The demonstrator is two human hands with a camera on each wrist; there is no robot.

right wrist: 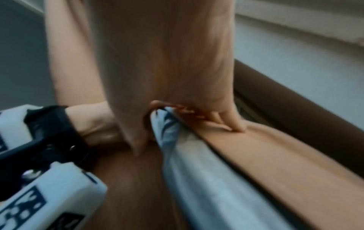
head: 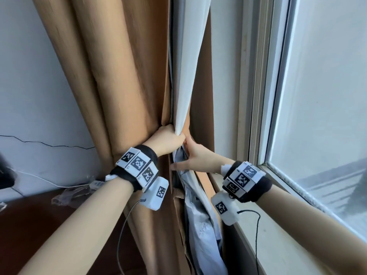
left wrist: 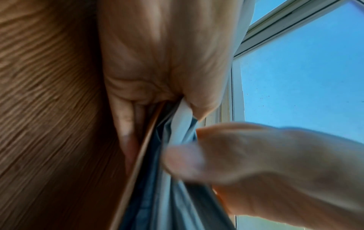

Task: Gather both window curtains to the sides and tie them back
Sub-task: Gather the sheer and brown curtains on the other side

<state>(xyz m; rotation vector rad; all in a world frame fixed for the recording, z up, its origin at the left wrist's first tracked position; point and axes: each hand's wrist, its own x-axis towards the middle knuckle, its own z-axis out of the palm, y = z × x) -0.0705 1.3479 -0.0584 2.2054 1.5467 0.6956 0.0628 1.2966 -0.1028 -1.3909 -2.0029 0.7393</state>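
A tan curtain [head: 123, 76] with a white lining [head: 190, 66] hangs bunched at the left side of the window. My left hand [head: 168, 139] grips the gathered folds at waist height, and the lining [left wrist: 177, 155] spills out below its fist [left wrist: 157, 70]. Just to its right, my right hand [head: 195, 157] reaches into the folds with its thumb pointing left. In the right wrist view its fingers [right wrist: 234, 124] dig into the tan cloth [right wrist: 256, 155] and the lining [right wrist: 197, 171] passes between thumb and fingers. Only this one curtain is in view.
The window pane [head: 327, 96] and its white frame [head: 258, 96] fill the right side, with a pale sill [head: 278, 245] under my right forearm. A white wall [head: 39, 86] stands left. Below it, a dark wooden surface [head: 29, 225] holds clear plastic wrappers [head: 67, 195].
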